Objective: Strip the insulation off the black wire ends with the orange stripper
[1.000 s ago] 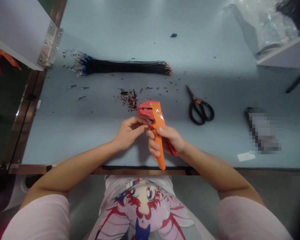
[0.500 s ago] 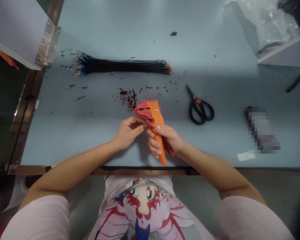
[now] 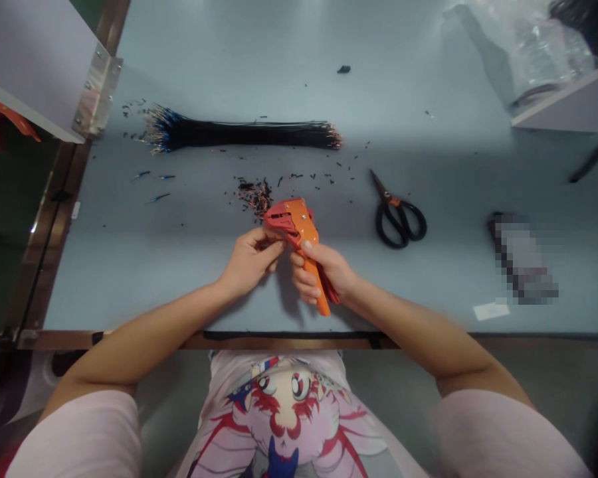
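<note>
My right hand is wrapped round the orange and red handles of a wire stripper, whose red jaws point up and to the left. Close to those jaws, my left hand is closed in a pinch; what its fingers hold is too small or hidden to make out. Just beyond the tool's head lies a pile of black and copper-coloured wire scraps. Farther back, a long bundle of black wires lies sideways, blue and silvery at its left end, bare copper at its right end.
Black-handled scissors lie right of my hands. A pixelated object and a white slip are farther right. Several short blue-tipped pieces rest at left. Clear plastic bags sit at the back right by a panel.
Both hands and the wire stripper have shifted slightly to the left. The stripper's handles look closer together than before. Things on the table stay in place.
</note>
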`<state>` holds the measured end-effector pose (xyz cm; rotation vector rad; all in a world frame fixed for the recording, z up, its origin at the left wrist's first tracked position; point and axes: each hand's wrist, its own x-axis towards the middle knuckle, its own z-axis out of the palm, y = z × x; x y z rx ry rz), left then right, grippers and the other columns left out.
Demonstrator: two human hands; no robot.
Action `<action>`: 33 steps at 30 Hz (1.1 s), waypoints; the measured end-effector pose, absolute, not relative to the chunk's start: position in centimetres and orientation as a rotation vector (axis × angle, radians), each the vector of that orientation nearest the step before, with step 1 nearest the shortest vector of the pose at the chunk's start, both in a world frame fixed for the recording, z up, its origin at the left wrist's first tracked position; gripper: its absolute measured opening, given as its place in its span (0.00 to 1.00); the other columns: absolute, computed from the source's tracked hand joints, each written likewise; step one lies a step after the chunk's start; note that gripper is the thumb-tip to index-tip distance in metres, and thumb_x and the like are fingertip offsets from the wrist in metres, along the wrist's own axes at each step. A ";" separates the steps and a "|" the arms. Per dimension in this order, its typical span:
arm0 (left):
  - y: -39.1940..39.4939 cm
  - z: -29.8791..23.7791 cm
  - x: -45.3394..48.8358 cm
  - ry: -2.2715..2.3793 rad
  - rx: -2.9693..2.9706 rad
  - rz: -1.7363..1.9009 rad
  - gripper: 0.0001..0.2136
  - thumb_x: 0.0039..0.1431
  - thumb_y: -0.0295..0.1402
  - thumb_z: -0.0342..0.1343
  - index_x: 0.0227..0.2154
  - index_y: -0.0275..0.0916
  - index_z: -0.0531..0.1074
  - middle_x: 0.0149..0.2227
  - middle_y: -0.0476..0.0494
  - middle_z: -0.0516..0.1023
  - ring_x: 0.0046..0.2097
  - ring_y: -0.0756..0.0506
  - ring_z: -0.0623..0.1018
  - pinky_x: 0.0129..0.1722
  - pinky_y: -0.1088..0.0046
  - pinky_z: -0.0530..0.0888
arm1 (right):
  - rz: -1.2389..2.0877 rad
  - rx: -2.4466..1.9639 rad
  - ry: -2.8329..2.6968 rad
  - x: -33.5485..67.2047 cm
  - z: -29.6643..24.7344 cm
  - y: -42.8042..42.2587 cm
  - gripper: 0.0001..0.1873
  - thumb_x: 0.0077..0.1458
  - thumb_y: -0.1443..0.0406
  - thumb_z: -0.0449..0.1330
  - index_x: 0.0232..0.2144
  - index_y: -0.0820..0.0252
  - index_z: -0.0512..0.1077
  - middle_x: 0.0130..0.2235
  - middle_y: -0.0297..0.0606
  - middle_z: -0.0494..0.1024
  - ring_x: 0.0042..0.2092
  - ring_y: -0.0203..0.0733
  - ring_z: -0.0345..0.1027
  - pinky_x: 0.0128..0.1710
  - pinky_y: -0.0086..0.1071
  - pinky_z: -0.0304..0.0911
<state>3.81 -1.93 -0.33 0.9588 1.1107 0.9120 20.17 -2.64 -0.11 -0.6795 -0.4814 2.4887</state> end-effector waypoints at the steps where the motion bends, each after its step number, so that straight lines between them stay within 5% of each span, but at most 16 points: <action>1: -1.9 -0.2 3.8 1.128 0.952 0.893 0.09 0.51 0.37 0.61 0.29 0.38 0.69 0.15 0.57 0.63 0.15 0.56 0.60 0.14 0.80 0.56 | 2.494 -0.692 -0.462 20.1 -0.2 -2.5 0.18 0.57 0.52 0.56 0.26 0.60 0.61 0.15 0.26 0.63 0.14 0.30 0.55 0.13 0.25 0.60; 6: -1.1 0.4 3.3 1.250 1.024 0.749 0.07 0.51 0.35 0.59 0.31 0.37 0.71 0.22 0.53 0.69 0.19 0.56 0.63 0.19 0.78 0.60 | 2.488 -0.754 -0.342 20.5 -0.8 -1.6 0.17 0.62 0.54 0.50 0.28 0.61 0.62 0.17 0.29 0.66 0.16 0.33 0.60 0.15 0.28 0.64; 14: -0.4 0.5 2.3 1.235 1.239 0.787 0.07 0.52 0.31 0.57 0.34 0.36 0.75 0.35 0.45 0.78 0.36 0.49 0.74 0.40 0.72 0.69 | 2.683 -0.579 -0.353 21.9 -0.2 -1.0 0.12 0.62 0.61 0.48 0.35 0.65 0.65 0.31 0.42 0.78 0.32 0.47 0.76 0.34 0.45 0.73; 21: -0.8 0.5 2.7 1.125 1.112 0.904 0.06 0.49 0.33 0.62 0.30 0.38 0.76 0.29 0.49 0.77 0.29 0.53 0.71 0.33 0.76 0.68 | 2.686 -0.436 -0.405 22.1 0.0 -1.4 0.09 0.59 0.62 0.52 0.36 0.64 0.63 0.32 0.42 0.78 0.33 0.48 0.77 0.35 0.46 0.73; 33: -1.3 0.7 3.3 1.064 0.982 0.980 0.09 0.43 0.36 0.67 0.26 0.37 0.76 0.29 0.48 0.78 0.32 0.51 0.75 0.37 0.73 0.71 | 2.654 -0.378 -0.466 21.6 0.3 -2.1 0.13 0.57 0.59 0.58 0.37 0.65 0.64 0.30 0.40 0.77 0.30 0.45 0.75 0.31 0.42 0.73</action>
